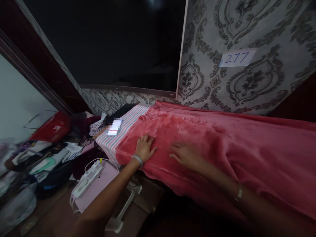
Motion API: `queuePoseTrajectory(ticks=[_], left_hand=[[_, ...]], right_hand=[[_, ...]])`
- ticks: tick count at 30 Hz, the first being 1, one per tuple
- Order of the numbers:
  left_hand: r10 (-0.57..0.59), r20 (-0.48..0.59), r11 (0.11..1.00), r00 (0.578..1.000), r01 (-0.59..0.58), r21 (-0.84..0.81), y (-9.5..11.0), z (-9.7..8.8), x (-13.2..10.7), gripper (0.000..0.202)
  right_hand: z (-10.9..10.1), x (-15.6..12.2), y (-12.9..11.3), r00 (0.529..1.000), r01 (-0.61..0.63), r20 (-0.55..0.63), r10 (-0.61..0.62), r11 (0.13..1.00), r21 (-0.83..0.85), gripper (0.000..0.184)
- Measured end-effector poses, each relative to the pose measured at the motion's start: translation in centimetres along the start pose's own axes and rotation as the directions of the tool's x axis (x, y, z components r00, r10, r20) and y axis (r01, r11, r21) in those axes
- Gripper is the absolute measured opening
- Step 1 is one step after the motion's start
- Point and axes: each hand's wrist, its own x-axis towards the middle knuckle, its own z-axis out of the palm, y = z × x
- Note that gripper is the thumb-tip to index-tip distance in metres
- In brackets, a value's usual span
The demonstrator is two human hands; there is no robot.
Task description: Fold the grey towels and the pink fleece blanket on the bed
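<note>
A red plush blanket (247, 131) is spread over a long surface below the wall, with folds and wrinkles on its right part. My left hand (144, 148) lies on the blanket near its left end, fingers spread, a pale band round the wrist. To the right of it, my right hand (184, 154) is blurred by motion over the blanket, its thumb apart from the fingers. Whether it presses on the cloth is hard to tell. Neither hand holds anything. Beyond the blanket's left edge shows a striped cloth (106, 142).
A blurred-out bright object (114, 127) rests on the striped cloth. At lower left are a white power strip (89, 179), heaped clothes (69, 151) and a red basket (53, 126). A large dark television (118, 42) hangs above; a paper marked 277 (237, 58) is on the wall.
</note>
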Motion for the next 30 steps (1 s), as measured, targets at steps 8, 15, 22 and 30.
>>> queuePoseTrajectory(ticks=[8,15,22,30], left_hand=[[-0.276,-0.018,0.834,0.961,0.23,-0.501,-3.3,-0.3,0.4,0.034],[-0.47,-0.025,0.797,0.882,0.412,-0.442,-8.1,-3.4,9.2,0.026],[-0.495,0.266,0.698,0.827,0.561,-0.445,-9.6,-2.5,16.7,0.021],[-0.406,0.415,0.467,0.814,0.575,-0.672,-10.3,-2.6,19.8,0.03]], right_hand=[[6.0,5.5,-2.3,0.964,0.229,0.09,-0.251,0.952,0.205,0.056],[6.6,5.2,-1.4,0.958,0.237,0.09,-0.271,0.931,0.279,0.054],[6.4,5.5,-1.4,0.957,0.211,0.122,-0.264,0.919,0.334,0.057],[6.2,5.5,-1.2,0.961,0.19,0.106,-0.254,0.891,0.411,0.056]])
